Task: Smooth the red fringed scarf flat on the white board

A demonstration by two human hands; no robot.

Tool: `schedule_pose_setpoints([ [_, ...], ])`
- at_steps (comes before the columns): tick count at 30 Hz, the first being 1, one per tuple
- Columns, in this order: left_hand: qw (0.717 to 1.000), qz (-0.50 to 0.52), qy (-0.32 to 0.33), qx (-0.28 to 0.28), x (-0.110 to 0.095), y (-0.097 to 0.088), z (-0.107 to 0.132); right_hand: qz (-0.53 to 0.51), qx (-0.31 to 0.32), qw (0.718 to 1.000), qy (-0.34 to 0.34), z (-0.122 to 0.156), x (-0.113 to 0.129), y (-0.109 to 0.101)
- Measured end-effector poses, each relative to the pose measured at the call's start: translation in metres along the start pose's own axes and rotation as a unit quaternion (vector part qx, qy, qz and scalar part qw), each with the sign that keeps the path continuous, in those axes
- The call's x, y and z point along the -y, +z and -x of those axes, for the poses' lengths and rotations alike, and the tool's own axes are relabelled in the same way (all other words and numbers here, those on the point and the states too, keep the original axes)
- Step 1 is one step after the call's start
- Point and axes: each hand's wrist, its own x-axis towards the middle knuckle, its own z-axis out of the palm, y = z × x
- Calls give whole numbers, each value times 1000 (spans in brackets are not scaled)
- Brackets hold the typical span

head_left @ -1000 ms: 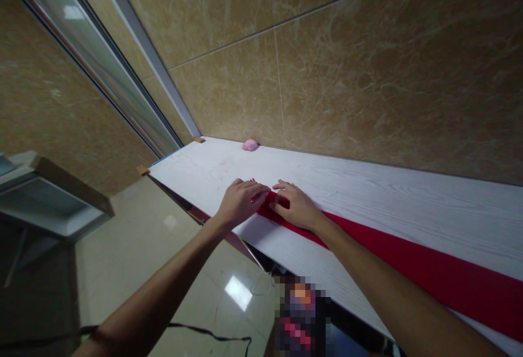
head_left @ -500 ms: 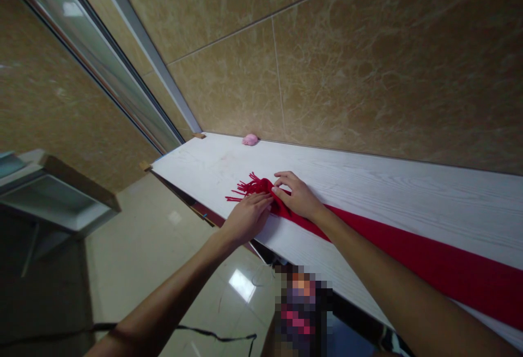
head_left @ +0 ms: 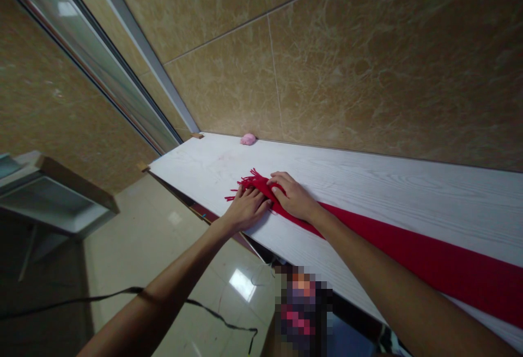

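Note:
A long red scarf [head_left: 408,250] lies along a white wood-grain tabletop [head_left: 368,182], its fringed end [head_left: 247,181] toward the far left. My left hand [head_left: 246,209] lies flat with fingers stretched out on the scarf just behind the fringe. My right hand [head_left: 292,196] rests beside it on the scarf, fingers extended and pressed down on the cloth. The two hands almost touch. Neither lifts the cloth.
A small pink lump [head_left: 248,139] sits at the back of the table against the tan marble wall [head_left: 347,62]. A metal door frame [head_left: 102,57] runs at the left. A pale cabinet [head_left: 53,199] stands on the glossy floor, and a black cord [head_left: 212,313] hangs under my left arm.
The fringe, hidden under my hands a second ago, now shows spread past my fingertips. My left hand drew back along the scarf, then settled flat beside my right hand.

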Motion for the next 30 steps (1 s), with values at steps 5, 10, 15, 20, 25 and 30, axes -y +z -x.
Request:
schedule_pose_setpoints([
  [5, 997, 32, -49, 45, 20, -5, 0, 76, 1, 996, 55, 0, -1, 2],
  [10, 992, 19, -75, 101, 47, -16, 5, 138, 58, 985, 85, 3, 7, 1],
  [15, 987, 5, -136, 89, 83, -19, 7, 177, 106, 974, 94, 4, 15, 0],
  [20, 974, 13, -225, -30, 101, -22, 10, 199, 122, 967, 102, 3, 19, -1],
  [25, 988, 81, -40, -126, 48, -19, 17, 207, 121, 966, 101, 3, 18, 0],
  [30, 995, 93, 17, -11, -20, -8, 12, 211, 117, 966, 95, 4, 15, 1],
])
